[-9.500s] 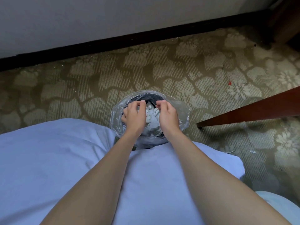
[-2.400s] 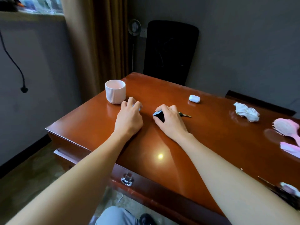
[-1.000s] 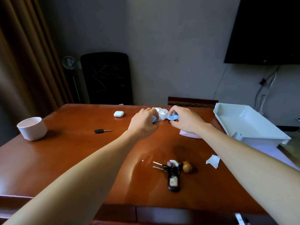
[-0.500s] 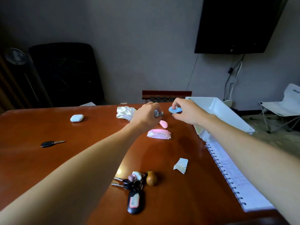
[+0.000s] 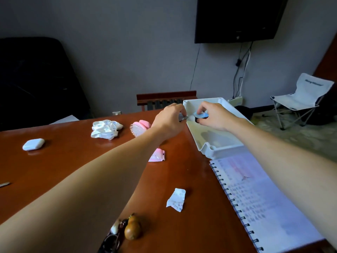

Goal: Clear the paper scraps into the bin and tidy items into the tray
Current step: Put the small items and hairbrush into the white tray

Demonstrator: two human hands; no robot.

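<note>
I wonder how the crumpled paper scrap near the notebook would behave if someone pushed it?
The paper scrap looks thin and creased, so probably very light and floppy. On the glossy table it would likely slide rather than roll.

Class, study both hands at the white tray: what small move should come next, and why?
Probably lower and let go: the right hand pinches a blue disc above the white tray, and the left hand holds a small grey item at its rim; neither lies in it yet.
</note>
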